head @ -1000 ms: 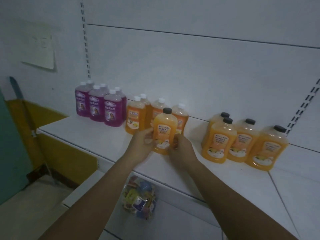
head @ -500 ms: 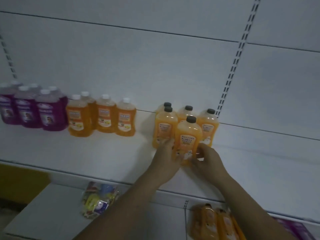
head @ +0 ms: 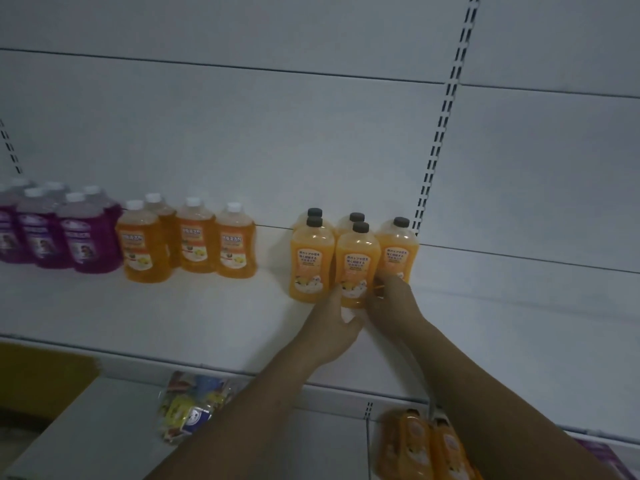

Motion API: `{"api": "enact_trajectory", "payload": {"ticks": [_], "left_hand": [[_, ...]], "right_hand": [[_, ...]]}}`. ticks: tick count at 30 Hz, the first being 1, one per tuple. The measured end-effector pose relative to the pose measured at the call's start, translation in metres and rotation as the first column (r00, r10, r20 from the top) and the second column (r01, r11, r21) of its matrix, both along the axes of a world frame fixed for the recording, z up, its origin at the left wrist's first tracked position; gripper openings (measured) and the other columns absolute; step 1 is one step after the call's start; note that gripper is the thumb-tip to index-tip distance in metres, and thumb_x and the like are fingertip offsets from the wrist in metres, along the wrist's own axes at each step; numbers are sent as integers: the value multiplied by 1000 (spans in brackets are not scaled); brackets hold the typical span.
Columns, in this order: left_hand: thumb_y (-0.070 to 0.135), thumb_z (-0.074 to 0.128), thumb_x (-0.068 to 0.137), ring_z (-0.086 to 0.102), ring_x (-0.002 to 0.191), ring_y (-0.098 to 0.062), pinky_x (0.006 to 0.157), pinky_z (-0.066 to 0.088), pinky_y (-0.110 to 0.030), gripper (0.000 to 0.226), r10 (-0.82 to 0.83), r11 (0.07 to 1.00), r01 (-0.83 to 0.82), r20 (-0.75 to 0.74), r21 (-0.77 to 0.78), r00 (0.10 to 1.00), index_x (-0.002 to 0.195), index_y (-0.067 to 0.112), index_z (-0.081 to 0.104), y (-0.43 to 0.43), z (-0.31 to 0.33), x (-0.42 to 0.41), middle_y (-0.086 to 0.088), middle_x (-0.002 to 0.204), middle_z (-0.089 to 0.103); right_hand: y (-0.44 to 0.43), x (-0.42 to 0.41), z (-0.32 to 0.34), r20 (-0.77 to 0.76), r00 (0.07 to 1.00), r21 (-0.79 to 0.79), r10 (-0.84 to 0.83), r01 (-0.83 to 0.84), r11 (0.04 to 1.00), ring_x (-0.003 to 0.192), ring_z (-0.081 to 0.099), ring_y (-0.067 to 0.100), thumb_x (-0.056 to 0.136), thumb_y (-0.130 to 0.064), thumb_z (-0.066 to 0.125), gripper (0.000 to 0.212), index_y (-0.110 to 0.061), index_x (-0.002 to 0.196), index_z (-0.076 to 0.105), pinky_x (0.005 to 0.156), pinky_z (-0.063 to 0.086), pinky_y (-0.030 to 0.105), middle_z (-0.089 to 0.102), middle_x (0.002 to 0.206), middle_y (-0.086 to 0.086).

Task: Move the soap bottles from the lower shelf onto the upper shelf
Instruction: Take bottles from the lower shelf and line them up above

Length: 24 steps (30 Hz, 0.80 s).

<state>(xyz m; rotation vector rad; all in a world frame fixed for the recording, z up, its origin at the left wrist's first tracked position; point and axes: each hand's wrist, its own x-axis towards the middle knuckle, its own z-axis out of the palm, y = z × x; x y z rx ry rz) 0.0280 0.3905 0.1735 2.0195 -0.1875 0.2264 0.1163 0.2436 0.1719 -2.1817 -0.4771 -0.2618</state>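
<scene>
Pushed back since half a second ago, the black-capped orange bottle (head: 356, 268) now stands upright on the upper shelf (head: 207, 317), level with its front neighbour on the left. It sits inside the cluster of four other black-capped bottles (head: 311, 261) near the shelf's back edge, no longer out in front of them. The left hand (head: 332, 327) has slid lower: its fingers lie fairly straight against the bottle's lower left side, with the thumb spread away below. The right hand (head: 393, 299) has its fingers bent round the bottle's lower right side and hides the foot of the rightmost bottle. Two bottles of the cluster show only caps and shoulders behind the front row. Further left along the back edge stand four white-capped orange bottles (head: 194, 240), one mostly hidden, then purple bottles (head: 79, 237), the outermost cut off by the frame. On the lower shelf (head: 104, 427) lies a clear bag of colourful packets (head: 190, 407), partly covered by the left forearm. More orange bottles (head: 412, 445) lie there beside the right forearm, blurred and cut off at the bottom. A purple thing (head: 602, 455) in the bottom right corner is too cut off to name.
</scene>
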Motion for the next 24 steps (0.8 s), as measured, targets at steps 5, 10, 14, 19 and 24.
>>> {"api": "enact_trajectory", "payload": {"ticks": [5, 10, 14, 19, 24], "left_hand": [[24, 65, 98, 42, 143, -8, 117, 37, -33, 66, 1, 1000, -1, 3, -24, 1000, 155, 37, 34, -2, -1, 3, 19, 155, 44], [28, 66, 98, 43, 143, -6, 119, 40, -44, 63, 22, 1000, -22, 20, -1, 1000, 154, 37, 37, 1, 1, -3, 19, 155, 45], [30, 66, 99, 39, 143, -2, 121, 35, -38, 57, 2, 1000, -1, 36, -8, 999, 151, 38, 42, -2, 12, -24, 26, 155, 40], [28, 67, 99, 60, 122, 6, 107, 50, -24, 40, -79, 996, 81, 70, -24, 994, 138, 30, 62, -18, 26, -76, 23, 132, 66], [23, 66, 99, 72, 103, -2, 90, 55, -17, 20, -335, 942, 335, -10, 3, 942, 114, 32, 73, -58, 9, -123, 19, 107, 77]], "right_hand": [[-4, 1, -4, -3, 1000, 13, 27, -27, 1000, 97, 67, -1, 101, -24, 61, 18, -31, 116, 67, 77, 50, 9, 72, 108, -16], [-3, -5, 0, 1, 999, -30, 43, -43, 999, 97, 65, -2, 101, -26, 60, 17, -27, 117, 66, 88, 57, 21, 71, 109, -13], [-17, -28, 24, 12, 1000, -226, 26, -23, 974, 114, 65, 22, 98, -22, 65, 33, -14, 129, 62, 90, 46, 14, 68, 124, 5], [-80, -108, 59, 226, 972, -145, -73, 107, 984, 100, 65, 0, 95, -37, 69, 35, -23, 127, 67, 92, 50, 18, 72, 115, -11], [-149, -204, 39, 151, 979, 127, -136, 117, 985, 89, 71, 6, 101, -27, 65, 12, -19, 101, 74, 79, 56, 21, 74, 91, -15]]}}
